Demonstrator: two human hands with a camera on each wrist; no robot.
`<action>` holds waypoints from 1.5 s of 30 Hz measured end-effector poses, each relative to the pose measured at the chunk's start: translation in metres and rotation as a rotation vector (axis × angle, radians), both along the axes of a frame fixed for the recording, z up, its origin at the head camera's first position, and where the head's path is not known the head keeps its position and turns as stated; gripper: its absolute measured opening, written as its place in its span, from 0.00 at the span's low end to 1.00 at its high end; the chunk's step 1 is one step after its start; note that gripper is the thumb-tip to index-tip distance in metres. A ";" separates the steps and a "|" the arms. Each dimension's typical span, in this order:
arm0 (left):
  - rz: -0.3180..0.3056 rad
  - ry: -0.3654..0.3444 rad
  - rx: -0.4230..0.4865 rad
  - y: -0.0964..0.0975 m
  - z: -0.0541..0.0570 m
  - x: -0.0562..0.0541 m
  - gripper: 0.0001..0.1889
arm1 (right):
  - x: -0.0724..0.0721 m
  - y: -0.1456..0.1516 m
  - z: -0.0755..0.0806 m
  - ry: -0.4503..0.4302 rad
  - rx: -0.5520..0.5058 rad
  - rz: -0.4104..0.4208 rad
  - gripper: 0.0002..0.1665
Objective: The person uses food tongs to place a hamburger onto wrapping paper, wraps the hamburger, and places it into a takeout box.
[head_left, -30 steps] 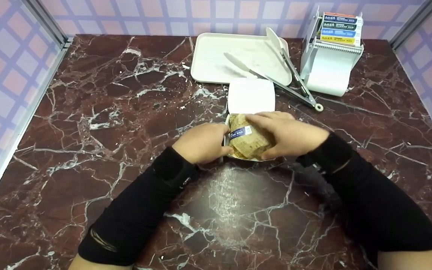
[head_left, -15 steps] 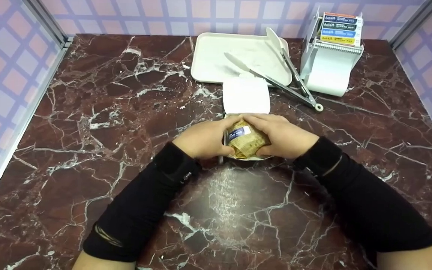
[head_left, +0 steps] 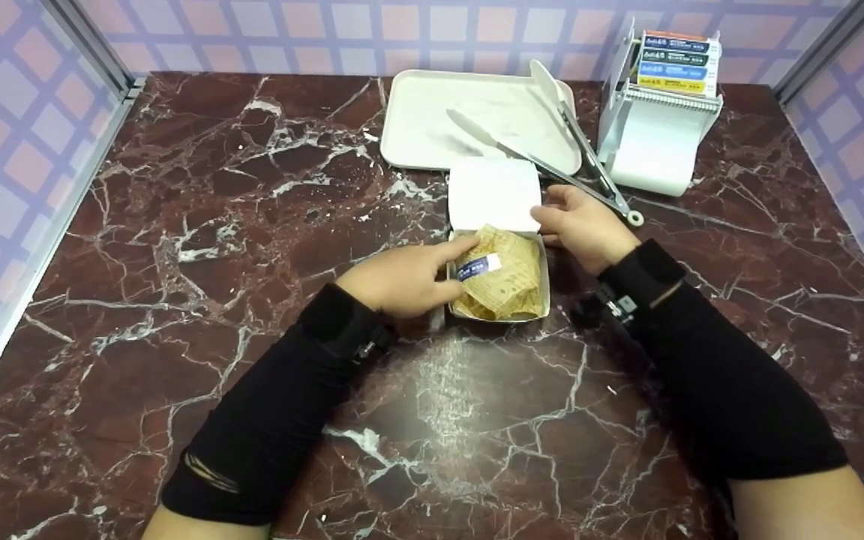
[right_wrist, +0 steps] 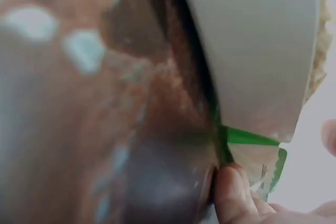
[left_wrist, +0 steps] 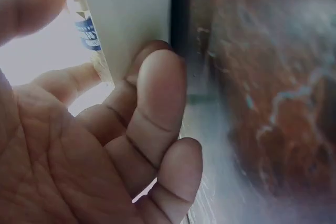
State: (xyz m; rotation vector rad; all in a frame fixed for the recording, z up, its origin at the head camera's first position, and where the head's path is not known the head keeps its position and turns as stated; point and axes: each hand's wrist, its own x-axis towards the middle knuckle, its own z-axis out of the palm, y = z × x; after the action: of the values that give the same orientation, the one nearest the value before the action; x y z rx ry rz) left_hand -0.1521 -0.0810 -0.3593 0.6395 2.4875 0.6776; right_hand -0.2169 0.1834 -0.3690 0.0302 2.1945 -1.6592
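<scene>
A white clamshell burger box [head_left: 547, 304] stands with its lid [head_left: 493, 193] raised toward the back. Inside lies a brown paper-wrapped burger [head_left: 514, 270] bearing a blue-and-white sticker [head_left: 479, 266]. My left hand [head_left: 402, 279] rests at the box's left side, index finger and thumb spread over the rim by the burger. In the left wrist view its other fingers [left_wrist: 160, 90] bend loosely along the outer wall. My right hand [head_left: 586, 229] has its fingertips at the lid's right edge, near the hinge. A green-edged flap [right_wrist: 252, 137] shows beside a fingertip in the right wrist view.
Behind the box lies a cream tray [head_left: 417, 120]. Metal tongs [head_left: 589, 154] lie spread, their tips over the tray. At the back right stands a label dispenser [head_left: 664, 112] with several coloured rolls. White crumbs dot the dark marble-look table [head_left: 252, 225].
The right hand has left the burger and moved back to the lid's right edge. The left hand's fingers have spread slightly off the burger. The box slid a little left earlier.
</scene>
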 end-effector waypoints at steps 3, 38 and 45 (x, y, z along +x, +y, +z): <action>0.000 0.034 0.002 0.000 -0.003 -0.001 0.36 | -0.004 -0.004 -0.004 -0.048 -0.115 -0.029 0.44; -0.002 0.102 -0.097 0.003 -0.004 0.000 0.50 | -0.004 -0.013 -0.002 0.139 -0.274 0.104 0.37; 0.046 0.108 -0.115 0.000 -0.002 -0.003 0.51 | 0.007 0.001 0.011 0.179 -0.247 0.220 0.35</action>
State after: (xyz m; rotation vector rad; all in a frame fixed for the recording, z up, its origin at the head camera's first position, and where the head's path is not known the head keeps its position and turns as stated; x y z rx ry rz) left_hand -0.1550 -0.0808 -0.3610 0.5921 2.6261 0.5242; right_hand -0.2098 0.1845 -0.3577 -0.4264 2.0114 -1.8495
